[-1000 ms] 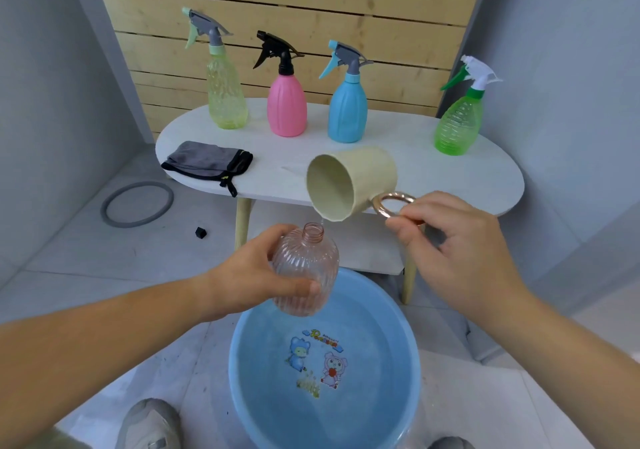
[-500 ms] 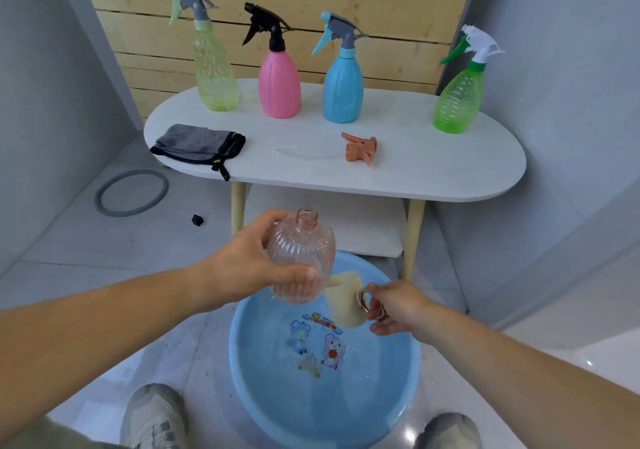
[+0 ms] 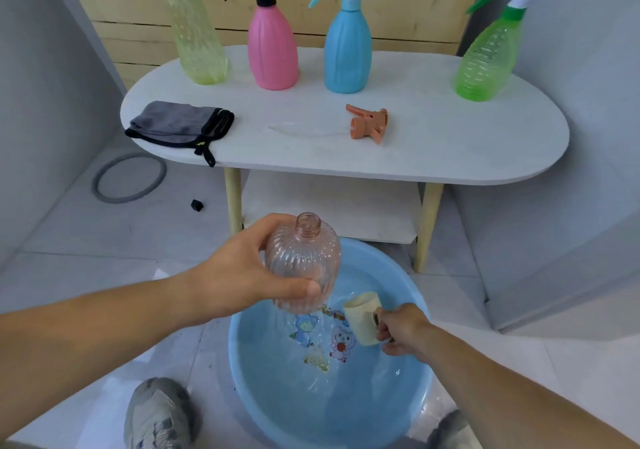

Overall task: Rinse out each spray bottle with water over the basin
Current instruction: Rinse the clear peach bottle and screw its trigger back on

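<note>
We judge that we are midway through rinsing one bottle, at the point of fetching water. On the left, our left grip (image 3: 242, 275) is wrapped round the belly of the clear pink bottle (image 3: 304, 261), thumb across the front and fingers behind. It holds the bottle upright, open neck up, over the far left side of the blue basin (image 3: 277, 400) on the floor. We cannot tell whether the bottle holds any water. Behind, on the counter (image 3: 450, 144), its orange spray head (image 3: 369, 123) lies apart from four capped bottles (image 3: 347, 47), none yet opened. Lower and to the right, the cream cup (image 3: 363, 317) sits tilted down at the water in the basin. Our right grip (image 3: 403, 327) pinches its handle, the arm stretched forward and down. Next, we think, the filled cup must rise to the narrow neck, which calls for a steady bottle and a slow pour.
</note>
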A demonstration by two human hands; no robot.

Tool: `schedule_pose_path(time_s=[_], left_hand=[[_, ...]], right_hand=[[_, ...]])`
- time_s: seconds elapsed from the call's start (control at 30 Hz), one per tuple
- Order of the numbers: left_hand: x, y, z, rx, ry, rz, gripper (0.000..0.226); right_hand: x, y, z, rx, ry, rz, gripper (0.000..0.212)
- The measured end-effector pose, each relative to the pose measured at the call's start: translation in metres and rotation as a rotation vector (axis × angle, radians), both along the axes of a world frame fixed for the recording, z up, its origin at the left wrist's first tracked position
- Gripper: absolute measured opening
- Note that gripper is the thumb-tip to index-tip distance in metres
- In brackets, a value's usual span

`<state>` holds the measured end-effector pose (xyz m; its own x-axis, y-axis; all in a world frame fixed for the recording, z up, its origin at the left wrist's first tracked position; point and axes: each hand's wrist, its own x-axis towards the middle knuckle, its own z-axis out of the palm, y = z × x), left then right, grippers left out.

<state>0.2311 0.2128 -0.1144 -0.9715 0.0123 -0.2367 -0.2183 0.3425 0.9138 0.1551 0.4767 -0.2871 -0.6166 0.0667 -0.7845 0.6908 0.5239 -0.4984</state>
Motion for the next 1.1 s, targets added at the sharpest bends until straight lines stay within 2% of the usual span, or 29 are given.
schedule_pose_path(time_s=[0.83,0.97,1.1], left_hand=[[0.0,-0.015,-0.007,0.01,-0.014,0.021,0.08],[0.002,-0.018,-0.006,0.004,-0.013,0.026,0.082],[0.002,-0.021,-0.004,0.008,-0.01,0.026,0.083]], right_hand=[[-0.019,-0.015,-0.009,0.077,0.012,0.025,0.035],[-0.017,-0.015,-0.009,0.053,0.095,0.12,0.037],[-0.013,-0.011,0.0,-0.065,0.235,0.19,0.039]])
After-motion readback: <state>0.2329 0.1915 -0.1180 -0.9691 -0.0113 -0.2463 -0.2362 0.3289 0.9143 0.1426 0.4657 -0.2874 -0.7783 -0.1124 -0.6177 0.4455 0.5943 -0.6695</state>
